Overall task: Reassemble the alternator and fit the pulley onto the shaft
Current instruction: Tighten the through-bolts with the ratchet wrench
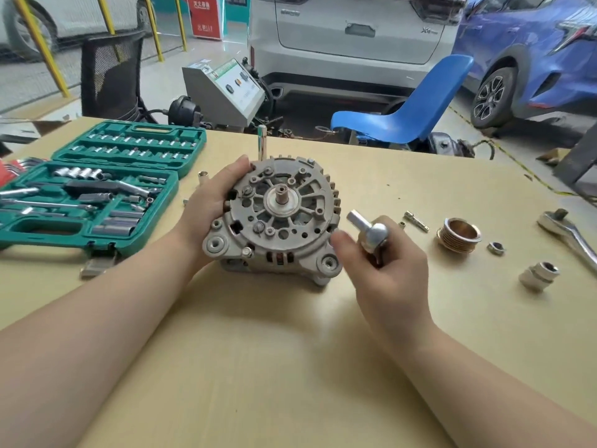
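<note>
The left hand cups the side of the grey cast-aluminium alternator, tilted up on the tan worktop, while the right hand just beside it is closed around a chrome socket tool. The housing looks closed up with its bare central shaft exposed, so fitting is what seems left. The brass-coloured grooved pulley lies beyond the right hand, with the small steel nut just past it.
</note>
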Demonstrator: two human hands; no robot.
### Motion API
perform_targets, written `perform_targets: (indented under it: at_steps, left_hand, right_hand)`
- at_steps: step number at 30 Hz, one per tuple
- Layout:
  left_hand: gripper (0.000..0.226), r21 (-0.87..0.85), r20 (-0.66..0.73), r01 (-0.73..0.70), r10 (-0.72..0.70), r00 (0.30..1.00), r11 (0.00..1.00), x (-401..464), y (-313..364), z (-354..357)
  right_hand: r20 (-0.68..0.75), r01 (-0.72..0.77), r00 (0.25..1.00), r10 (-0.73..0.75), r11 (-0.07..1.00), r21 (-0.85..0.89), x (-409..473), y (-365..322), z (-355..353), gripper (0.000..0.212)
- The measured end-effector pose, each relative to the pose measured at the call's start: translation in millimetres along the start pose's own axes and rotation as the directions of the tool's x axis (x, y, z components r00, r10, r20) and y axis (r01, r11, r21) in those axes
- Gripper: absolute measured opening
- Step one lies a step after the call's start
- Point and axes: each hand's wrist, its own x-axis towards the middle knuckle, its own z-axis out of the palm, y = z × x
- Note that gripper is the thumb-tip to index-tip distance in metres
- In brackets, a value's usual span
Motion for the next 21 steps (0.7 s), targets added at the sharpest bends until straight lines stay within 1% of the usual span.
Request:
perform_targets:
  at_steps: [2,3,5,7,9,11,12,14,16,18,21]
  left_hand:
    - [0.048,-0.024,-0.022,-0.007,0.007,1.0,1.0,1,-4,0]
    - [0.047,-0.028,-0.046,-0.011,0.01,0.999,1.0,1,-7,0]
    - [0.05,-0.004,-0.121,-0.051,0.051,0.991,0.999,2,-13,-1]
    - [0.052,0.116,-0.179,-0.136,0.156,0.971,0.984,2,-18,0]
    - [0.047,0.299,-0.142,-0.233,0.285,0.948,0.925,-1,-22,1]
    - [0.042,0.456,-0.07,-0.314,0.385,0.92,0.833,-6,-24,2]
    - [0.04,0.508,-0.038,-0.33,0.404,0.914,0.796,-8,-23,2]
    - [0.038,0.562,0.007,-0.32,0.383,0.924,0.762,-11,-22,0]
    - [0.042,0.572,0.059,-0.323,0.354,0.933,0.754,-12,-22,-2]
    - [0.041,0.522,0.09,-0.324,0.327,0.941,0.789,-12,-20,-4]
    - [0.02,0.371,0.097,-0.3,0.285,0.954,0.879,-12,-13,-7]
  right_hand:
    - [0.031,0.054,0.998,-0.051,0.995,-0.089,-2,2,1,0.043]
    - [0.022,0.046,0.999,-0.044,0.993,-0.108,-1,4,1,0.044]
    - [-0.011,-0.013,1.0,0.012,0.998,-0.066,4,9,0,0.046]
    - [-0.044,-0.053,0.998,0.053,0.998,-0.013,9,16,-4,0.05]
    - [-0.08,-0.076,0.994,0.074,0.997,-0.013,16,23,-9,0.05]
    - [-0.112,-0.114,0.987,0.112,0.993,-0.012,25,29,-14,0.047]
    - [-0.123,-0.136,0.983,0.135,0.991,-0.005,30,31,-16,0.045]
    - [-0.143,-0.178,0.974,0.176,0.984,-0.001,39,34,-18,0.043]
    - [-0.161,-0.203,0.966,0.201,0.979,0.002,47,35,-20,0.043]
    - [-0.163,-0.231,0.959,0.231,0.973,0.019,53,36,-22,0.045]
    - [-0.125,-0.271,0.953,0.275,0.961,0.046,57,36,-24,0.044]
